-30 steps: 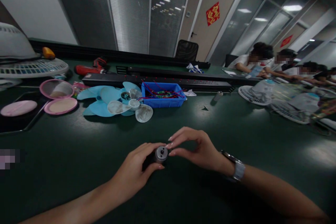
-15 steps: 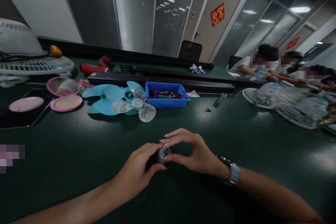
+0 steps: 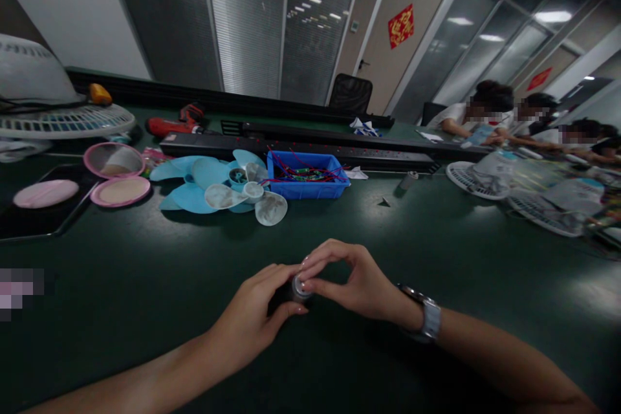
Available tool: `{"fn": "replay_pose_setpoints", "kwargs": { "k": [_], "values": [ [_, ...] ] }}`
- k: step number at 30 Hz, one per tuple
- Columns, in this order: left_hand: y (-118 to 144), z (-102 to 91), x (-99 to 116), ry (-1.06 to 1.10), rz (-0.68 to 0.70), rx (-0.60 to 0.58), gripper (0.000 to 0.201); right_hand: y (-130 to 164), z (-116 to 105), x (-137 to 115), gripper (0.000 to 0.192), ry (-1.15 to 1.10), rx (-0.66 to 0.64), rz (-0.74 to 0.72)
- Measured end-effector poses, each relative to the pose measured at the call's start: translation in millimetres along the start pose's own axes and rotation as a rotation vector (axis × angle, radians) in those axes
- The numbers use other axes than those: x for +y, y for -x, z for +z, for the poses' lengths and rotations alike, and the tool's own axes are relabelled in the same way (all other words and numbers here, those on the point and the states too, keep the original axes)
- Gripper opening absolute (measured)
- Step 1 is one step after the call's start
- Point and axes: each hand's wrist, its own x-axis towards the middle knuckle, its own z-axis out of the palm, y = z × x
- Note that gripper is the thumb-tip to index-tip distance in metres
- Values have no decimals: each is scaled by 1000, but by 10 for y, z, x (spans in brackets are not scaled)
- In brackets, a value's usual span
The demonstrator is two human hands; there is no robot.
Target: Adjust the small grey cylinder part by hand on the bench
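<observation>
Upright on the dark green table (image 3: 204,297) stands a small grey metal cylinder (image 3: 301,293), its round top partly covered by fingers. My left hand (image 3: 259,301) grips its side, fingers behind and thumb in front. Over the top, my right hand (image 3: 347,278) has its thumb and fingertips pressed together; what they pinch, if anything, is hidden. Farther back to the right, a similar grey cylinder (image 3: 409,181) stands alone, with a small dark pointed piece (image 3: 383,202) lying near it.
Light blue fan blades (image 3: 194,197) and a blue bin (image 3: 310,190) of wired circuit boards lie ahead. At left are a pink compact mirror (image 3: 120,191), a dark tablet (image 3: 43,220), a red power drill (image 3: 174,123) and a fan (image 3: 63,119). Several people sit far right beyond more fans (image 3: 485,178).
My right thumb and fingertips have closed in over the cylinder's top, covering dark details seen there before. My left hand keeps its hold, and the cylinder stays almost in place.
</observation>
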Motion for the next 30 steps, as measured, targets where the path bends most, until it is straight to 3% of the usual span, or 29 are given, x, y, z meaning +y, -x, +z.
{"fn": "replay_pose_setpoints", "kwargs": {
  "k": [4,13,18,22,25,30],
  "values": [
    [-5,5,-14,7,2,1,24,5,-33,18,28,-5,-25,-41],
    [11,18,-22,-10,-7,11,25,-33,19,10,14,10,32,-53],
    [12,13,-45,-6,-16,-7,39,34,-202,12,15,-30,131,-63],
    [16,8,-57,-8,-52,-39,42,315,-478,206,14,140,220,103],
    [17,6,-49,-8,-68,-42,42,584,-607,381,17,218,163,248],
    [10,-11,-10,-19,-89,-58,43,849,-667,517,16,251,95,305]
  ]
}}
